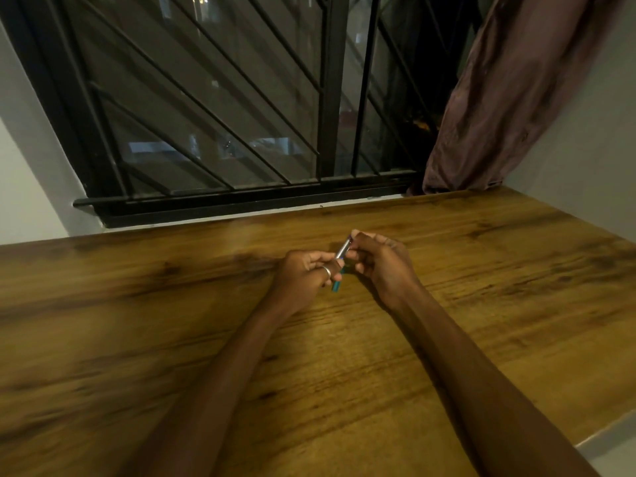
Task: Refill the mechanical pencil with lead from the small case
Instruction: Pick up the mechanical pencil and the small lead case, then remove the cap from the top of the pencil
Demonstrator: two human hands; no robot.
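Both my hands meet above the middle of the wooden table (172, 339). My left hand (303, 277), with a ring on one finger, is shut around the mechanical pencil (342, 251). Its silvery upper part points up and away, and a teal end (336, 286) sticks out below my fingers. My right hand (378, 259) pinches the top of the silvery part with thumb and fingertips. Most of the pencil is hidden by my fingers. I cannot see a lead case or any lead.
The table runs up to a barred dark window (223, 115) at the back. A brown curtain (499, 98) hangs at the back right. The table's right edge (605, 435) lies near the lower right corner.
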